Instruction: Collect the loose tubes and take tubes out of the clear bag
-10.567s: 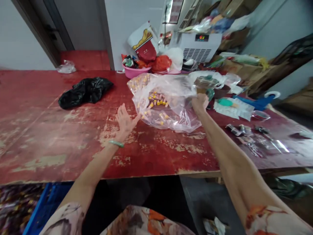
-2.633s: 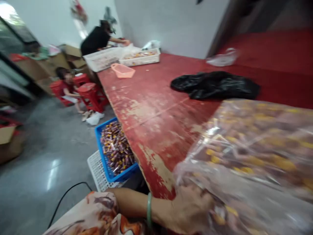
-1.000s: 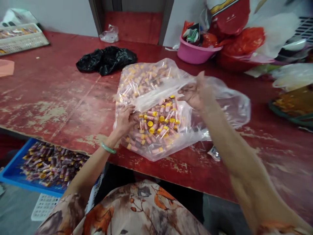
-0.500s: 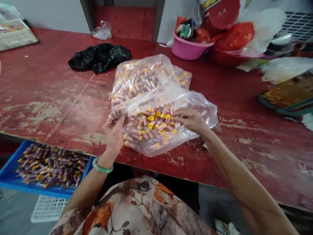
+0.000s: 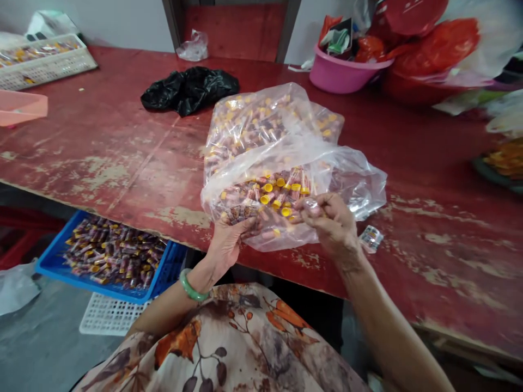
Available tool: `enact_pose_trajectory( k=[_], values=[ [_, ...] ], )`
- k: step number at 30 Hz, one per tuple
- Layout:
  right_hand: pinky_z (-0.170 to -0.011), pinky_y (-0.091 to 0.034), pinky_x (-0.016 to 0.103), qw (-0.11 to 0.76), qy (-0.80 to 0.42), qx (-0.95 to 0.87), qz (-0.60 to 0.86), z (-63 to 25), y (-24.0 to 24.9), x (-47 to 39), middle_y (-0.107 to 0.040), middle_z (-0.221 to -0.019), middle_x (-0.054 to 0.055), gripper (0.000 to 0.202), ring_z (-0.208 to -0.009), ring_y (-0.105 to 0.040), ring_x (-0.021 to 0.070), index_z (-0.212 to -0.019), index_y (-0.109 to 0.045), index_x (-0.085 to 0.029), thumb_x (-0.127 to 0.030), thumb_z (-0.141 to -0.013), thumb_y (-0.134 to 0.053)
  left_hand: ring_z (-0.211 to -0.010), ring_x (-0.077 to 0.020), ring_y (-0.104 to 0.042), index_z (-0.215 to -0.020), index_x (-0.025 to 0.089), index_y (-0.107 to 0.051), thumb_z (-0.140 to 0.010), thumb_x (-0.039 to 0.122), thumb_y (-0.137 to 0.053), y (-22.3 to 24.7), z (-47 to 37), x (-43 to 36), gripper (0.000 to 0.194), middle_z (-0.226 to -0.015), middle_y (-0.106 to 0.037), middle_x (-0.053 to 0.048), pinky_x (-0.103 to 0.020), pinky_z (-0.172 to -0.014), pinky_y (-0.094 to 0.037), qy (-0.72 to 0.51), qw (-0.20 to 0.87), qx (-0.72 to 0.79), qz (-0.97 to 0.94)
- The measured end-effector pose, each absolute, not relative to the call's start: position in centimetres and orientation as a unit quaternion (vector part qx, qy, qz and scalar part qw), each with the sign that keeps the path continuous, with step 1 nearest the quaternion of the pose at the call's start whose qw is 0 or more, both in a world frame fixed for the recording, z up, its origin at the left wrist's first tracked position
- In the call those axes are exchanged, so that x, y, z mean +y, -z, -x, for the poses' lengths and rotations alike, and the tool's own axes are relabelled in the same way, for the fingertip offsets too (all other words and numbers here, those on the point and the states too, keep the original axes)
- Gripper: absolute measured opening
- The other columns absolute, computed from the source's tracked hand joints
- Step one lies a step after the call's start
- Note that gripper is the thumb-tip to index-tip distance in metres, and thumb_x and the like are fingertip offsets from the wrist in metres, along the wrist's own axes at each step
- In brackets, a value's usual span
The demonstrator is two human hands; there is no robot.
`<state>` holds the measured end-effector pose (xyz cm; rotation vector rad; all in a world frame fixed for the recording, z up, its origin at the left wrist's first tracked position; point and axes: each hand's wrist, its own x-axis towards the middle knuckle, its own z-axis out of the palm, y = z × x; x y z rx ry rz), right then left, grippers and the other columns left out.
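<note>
A clear plastic bag (image 5: 347, 163) lies open on the red table, full of small clear tubes with yellow caps (image 5: 281, 190). At its near left edge my left hand (image 5: 229, 237) is closed on a small bunch of dark patterned pieces (image 5: 241, 213), too small to name exactly. Over the bag's right side my right hand (image 5: 335, 223) pinches a small clear tube (image 5: 311, 207) with pinkish contents; the fingers partly cover it. Behind stands a second filled plastic bag (image 5: 245, 120), touching the first.
Below the table's front edge at left sits a blue crate (image 5: 53, 267) of similar tubes, above a white perforated basket (image 5: 98, 321). A small printed packet (image 5: 371, 238) lies to the right. Farther back are a black plastic bag (image 5: 190, 90) and a pink basin (image 5: 347, 76).
My right hand has drawn nearer and now pinches a tube. My left hand keeps the patterned pieces, lower along the bag's edge. The view has shifted left, showing a peach tray.
</note>
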<state>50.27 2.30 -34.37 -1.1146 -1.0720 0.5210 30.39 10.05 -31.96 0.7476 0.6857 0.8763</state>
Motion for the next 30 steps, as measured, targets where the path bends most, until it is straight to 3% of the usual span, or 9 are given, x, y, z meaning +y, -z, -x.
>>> enact_pose_trajectory(
  k=[2, 6, 10, 13, 19, 23, 27, 30],
  values=[
    [-0.056, -0.049, 0.027, 0.712, -0.282, -0.415, 0.491, -47.5, 34.3, 1.6, -0.066, -0.09, 0.003, 0.034, -0.061, -0.058, 0.0129, -0.091, -0.05, -0.02, -0.033, -0.072, -0.075, -0.059, -0.0191, -0.07, -0.077, 0.01, -0.073, -0.046, 0.019, -0.091, 32.0, -30.8, 9.1, 0.036, -0.07, -0.074, -0.006, -0.027, -0.057, -0.058, -0.373, 0.795, 0.324, -0.352],
    [-0.052, -0.041, 0.021, 0.703, -0.286, -0.372, 0.534, -44.7, 34.1, 2.1, -0.065, -0.08, 0.002, 0.04, -0.066, -0.055, 0.0117, -0.085, -0.052, -0.018, -0.034, -0.063, -0.081, -0.058, -0.02, -0.07, -0.076, 0.01, -0.072, -0.046, 0.022, -0.092, 32.6, -31.3, 7.7, 0.038, -0.068, -0.073, -0.006, -0.027, -0.054, -0.057, -0.33, 0.8, 0.327, -0.38],
    [-0.049, -0.034, 0.02, 0.697, -0.328, -0.35, 0.533, -45.1, 33.1, 2.3, -0.057, -0.066, -0.002, 0.039, -0.057, -0.046, 0.0087, -0.083, -0.055, -0.017, -0.028, -0.054, -0.078, -0.063, -0.0198, -0.071, -0.08, 0.01, -0.073, -0.049, 0.023, -0.092, 32.4, -31.1, 7.2, 0.038, -0.074, -0.075, -0.006, -0.028, -0.061, -0.059, -0.309, 0.8, 0.302, -0.416],
    [-0.052, -0.036, 0.021, 0.685, -0.337, -0.38, 0.522, -45.6, 31.7, 1.8, -0.056, -0.066, -0.002, 0.036, -0.058, -0.047, 0.0093, -0.081, -0.056, -0.016, -0.025, -0.052, -0.076, -0.066, -0.0194, -0.072, -0.083, 0.012, -0.074, -0.052, 0.027, -0.091, 31.7, -31.0, 7.2, 0.038, -0.08, -0.076, -0.006, -0.03, -0.064, -0.06, -0.308, 0.808, 0.282, -0.415],
    [-0.066, -0.043, 0.025, 0.637, -0.251, -0.501, 0.53, -45.5, 30.0, 1.9, -0.06, -0.075, 0.0, 0.022, -0.071, -0.055, 0.012, -0.08, -0.058, -0.016, -0.02, -0.061, -0.069, -0.067, -0.0164, -0.07, -0.082, 0.013, -0.075, -0.044, 0.02, -0.094, 31.0, -30.7, 7.4, 0.043, -0.079, -0.076, -0.004, -0.026, -0.067, -0.057, -0.343, 0.781, 0.286, -0.436],
    [-0.069, -0.048, 0.027, 0.643, -0.218, -0.508, 0.531, -45.0, 30.4, 1.6, -0.062, -0.082, 0.001, 0.027, -0.077, -0.059, 0.0146, -0.087, -0.057, -0.017, -0.026, -0.067, -0.074, -0.07, -0.0165, -0.071, -0.084, 0.013, -0.076, -0.045, 0.019, -0.094, 31.7, -30.0, 7.9, 0.044, -0.082, -0.077, -0.005, -0.027, -0.071, -0.057, -0.371, 0.773, 0.283, -0.429],
    [-0.073, -0.051, 0.029, 0.663, -0.169, -0.488, 0.542, -43.8, 32.6, -1.0, -0.063, -0.092, 0.002, 0.024, -0.083, -0.062, 0.0157, -0.101, -0.059, -0.021, -0.035, -0.084, -0.068, -0.078, -0.0173, -0.071, -0.091, 0.014, -0.076, -0.05, 0.02, -0.092, 32.0, -29.1, 8.2, 0.044, -0.09, -0.077, -0.005, -0.028, -0.078, -0.057, -0.434, 0.76, 0.269, -0.402],
    [-0.082, -0.053, 0.032, 0.636, -0.124, -0.535, 0.543, -42.4, 34.4, -3.0, -0.063, -0.102, 0.005, 0.02, -0.094, -0.063, 0.0186, -0.109, -0.059, -0.023, -0.032, -0.091, -0.061, -0.078, -0.0164, -0.071, -0.089, 0.014, -0.075, -0.054, 0.019, -0.09, 31.9, -28.6, 8.3, 0.038, -0.087, -0.076, -0.004, -0.027, -0.077, -0.056, -0.469, 0.748, 0.267, -0.386]
  ],
)
